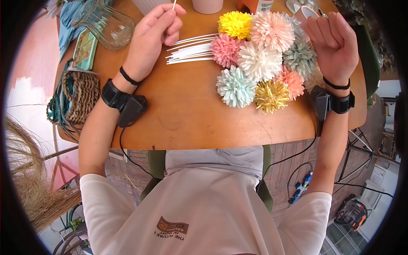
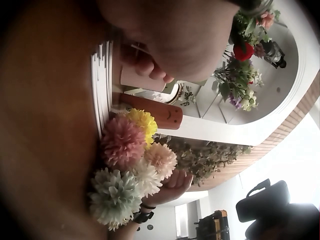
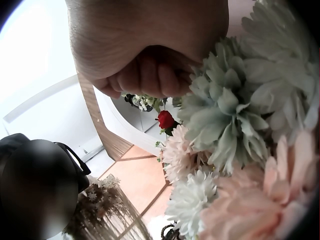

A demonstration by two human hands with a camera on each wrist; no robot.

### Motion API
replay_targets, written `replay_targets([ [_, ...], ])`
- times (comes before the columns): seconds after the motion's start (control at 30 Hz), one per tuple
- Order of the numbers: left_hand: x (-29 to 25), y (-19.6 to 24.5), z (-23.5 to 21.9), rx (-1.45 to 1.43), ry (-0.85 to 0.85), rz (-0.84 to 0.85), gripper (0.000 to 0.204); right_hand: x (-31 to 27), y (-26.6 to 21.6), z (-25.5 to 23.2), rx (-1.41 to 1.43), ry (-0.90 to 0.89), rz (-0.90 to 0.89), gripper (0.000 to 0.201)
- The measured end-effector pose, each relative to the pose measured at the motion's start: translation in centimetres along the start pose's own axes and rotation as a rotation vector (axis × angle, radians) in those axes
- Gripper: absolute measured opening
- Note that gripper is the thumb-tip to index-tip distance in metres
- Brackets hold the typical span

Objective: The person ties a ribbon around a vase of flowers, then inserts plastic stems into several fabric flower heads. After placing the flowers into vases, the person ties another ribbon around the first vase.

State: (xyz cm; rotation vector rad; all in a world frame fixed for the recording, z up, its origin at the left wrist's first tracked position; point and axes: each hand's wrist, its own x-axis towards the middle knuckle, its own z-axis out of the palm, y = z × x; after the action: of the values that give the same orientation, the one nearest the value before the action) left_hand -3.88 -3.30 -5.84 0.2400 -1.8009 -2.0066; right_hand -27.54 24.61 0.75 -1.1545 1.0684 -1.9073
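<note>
Closest to the right wrist camera, a soft peach flower is cut off at the corner. More fluffy flowers bunch on the wooden worktop, beside thin white sticks. The left hand has a pinching grip on another white stick, its top cut off. The right hand curls inward; I cannot tell if it holds anything. Further left stand a clear glass vase and a rough rope basket.
</note>
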Motion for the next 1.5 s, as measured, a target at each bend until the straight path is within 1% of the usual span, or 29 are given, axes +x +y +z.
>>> replay_targets([
  [0.03, 0.1, 0.1, -0.2, -0.029, -0.018, -0.015, 0.023, 0.0, 0.0, 0.0, 0.001, -0.004, 0.000, 0.042],
  [0.13, -0.2, 0.6, 0.2, 0.093, 0.034, 0.029, 0.027, 0.1, 0.1, 0.0, 0.005, -0.014, -0.011, 0.042],
  [0.23, -0.3, 0.8, 0.2, 0.052, 0.034, -0.025, 0.040, 0.2, 0.0, -0.1, 0.010, -0.043, -0.011, 0.043],
  [0.33, -0.3, 0.8, -0.2, 0.107, -0.084, 0.043, 0.052, 0.2, 0.1, -0.1, 0.018, -0.050, -0.010, 0.043],
  [0.43, -0.4, 1.1, 0.3, 0.128, -0.069, 0.053, 0.057, 0.2, 0.0, -0.1, 0.012, -0.054, -0.008, 0.043],
  [0.53, -0.5, 0.7, 0.0, 0.090, -0.117, 0.149, 0.056, 0.2, 0.0, 0.1, -0.004, -0.016, -0.010, 0.043],
  [0.63, -0.6, 0.7, 0.5, 0.176, -0.049, 0.120, 0.057, 0.1, 0.1, 0.3, -0.010, 0.041, -0.008, 0.043],
  [0.73, -0.5, 0.8, 0.6, 0.231, 0.089, -0.020, 0.057, 0.1, 0.1, 0.2, -0.002, 0.017, -0.011, 0.043],
  [0.83, -0.5, 1.2, 1.5, 0.149, 0.162, -0.047, 0.057, 0.2, 0.1, 0.0, -0.003, -0.037, -0.013, 0.043],
  [0.93, -0.5, 0.9, 1.0, 0.156, 0.126, -0.025, 0.056, 0.3, 0.1, 0.0, -0.007, -0.045, -0.018, 0.043],
  [1.03, -0.5, 0.7, 0.5, 0.194, 0.094, -0.050, 0.055, 0.3, 0.1, -0.1, -0.001, -0.058, -0.017, 0.043],
  [1.13, -0.5, 0.6, 0.2, 0.156, 0.038, -0.015, 0.054, 0.3, 0.1, 0.0, -0.001, -0.048, -0.014, 0.043],
  [1.33, -0.6, 0.6, -0.1, 0.150, 0.055, -0.004, 0.053, 0.1, 0.0, 0.1, -0.010, -0.002, -0.005, 0.042],
  [1.43, -0.6, 0.4, -0.1, 0.143, 0.090, -0.017, 0.049, 0.2, 0.0, 0.1, -0.003, -0.024, -0.006, 0.042],
  [1.5, -0.6, 0.9, 0.5, 0.135, 0.100, -0.010, 0.042, 0.1, 0.0, 0.3, -0.009, 0.040, -0.006, 0.042],
])
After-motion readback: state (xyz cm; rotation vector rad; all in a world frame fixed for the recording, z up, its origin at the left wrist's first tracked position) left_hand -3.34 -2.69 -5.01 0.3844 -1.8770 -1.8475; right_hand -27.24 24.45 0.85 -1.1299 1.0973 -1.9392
